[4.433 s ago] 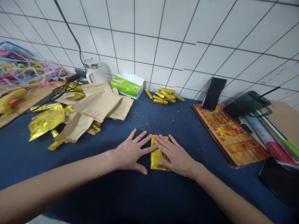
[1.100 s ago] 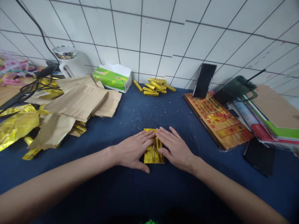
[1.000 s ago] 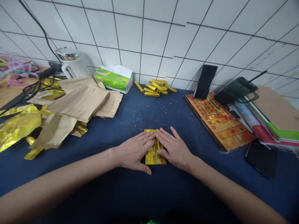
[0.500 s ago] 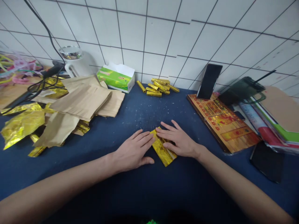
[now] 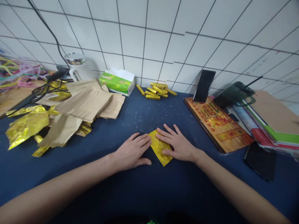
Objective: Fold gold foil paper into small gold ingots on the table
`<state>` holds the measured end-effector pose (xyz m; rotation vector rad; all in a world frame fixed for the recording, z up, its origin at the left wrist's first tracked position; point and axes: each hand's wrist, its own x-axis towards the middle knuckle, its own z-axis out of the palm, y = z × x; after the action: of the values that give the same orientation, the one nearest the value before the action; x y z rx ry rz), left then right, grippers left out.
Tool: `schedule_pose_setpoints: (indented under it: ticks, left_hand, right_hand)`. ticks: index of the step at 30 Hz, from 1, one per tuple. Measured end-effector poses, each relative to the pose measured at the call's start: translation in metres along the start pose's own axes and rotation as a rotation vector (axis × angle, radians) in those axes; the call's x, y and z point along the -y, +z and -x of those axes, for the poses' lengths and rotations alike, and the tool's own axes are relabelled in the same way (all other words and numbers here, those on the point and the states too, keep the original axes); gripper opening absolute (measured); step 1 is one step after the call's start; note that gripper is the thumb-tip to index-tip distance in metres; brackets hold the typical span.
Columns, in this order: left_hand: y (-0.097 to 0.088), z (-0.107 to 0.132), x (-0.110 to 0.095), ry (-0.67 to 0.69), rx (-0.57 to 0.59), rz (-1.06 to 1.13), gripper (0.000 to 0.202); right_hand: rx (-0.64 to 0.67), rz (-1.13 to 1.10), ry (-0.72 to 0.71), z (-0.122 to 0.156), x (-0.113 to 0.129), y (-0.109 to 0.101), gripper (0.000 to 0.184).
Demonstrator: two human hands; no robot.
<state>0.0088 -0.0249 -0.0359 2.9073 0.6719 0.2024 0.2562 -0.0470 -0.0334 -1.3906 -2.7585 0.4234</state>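
Observation:
A small sheet of gold foil paper [image 5: 161,154] lies flat and slanted on the dark blue tabletop [image 5: 144,193]. My right hand [image 5: 177,143] rests over its right side, palm down with the fingers spread, hiding that edge. On the other side, my left hand [image 5: 133,152] lies palm down, its fingertips at the sheet's left edge and the thumb apart. Neither hand grips anything. Beyond the hands, against the wall, sits a pile of small gold foil rolls [image 5: 158,91].
To the left are brown paper sheets [image 5: 84,102], crumpled gold foil [image 5: 28,126], a white mug [image 5: 80,70] and a green tissue box [image 5: 116,81]. On the right, a phone [image 5: 204,85] leans above an orange printed pack [image 5: 217,121], near a dark cup [image 5: 234,95] and folders [image 5: 275,115].
The foil sheet's right side, folded or raised with a pale strip showing before, now lies flatter under my right hand. The whole view has shifted slightly; my left hand stays almost in place.

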Motion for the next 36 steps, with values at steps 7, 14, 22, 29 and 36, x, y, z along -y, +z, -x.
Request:
schedule_pose_setpoints:
  ticks: [7,14,22,29,36]
  left_hand:
    - [0.001,0.000,-0.001,-0.001,0.004,0.037,0.068]
    - [0.000,0.000,0.000,-0.002,-0.005,0.053,0.070]
    - [0.001,0.001,0.000,-0.006,-0.007,0.051,0.063]
    - [-0.007,-0.003,0.010,-0.031,-0.027,0.011,0.046]
    - [-0.007,-0.002,0.005,-0.075,-0.042,-0.020,0.049]
  right_hand:
    - [-0.123,0.095,0.103,-0.001,0.019,-0.014,0.064]
    - [-0.044,0.075,-0.028,-0.021,0.041,-0.008,0.066]
    - [-0.078,0.162,0.064,-0.004,0.010,0.002,0.053]
    - [-0.146,0.211,0.114,0.001,0.028,0.003,0.054]
    - [-0.176,0.215,0.139,0.007,0.036,0.011,0.053]
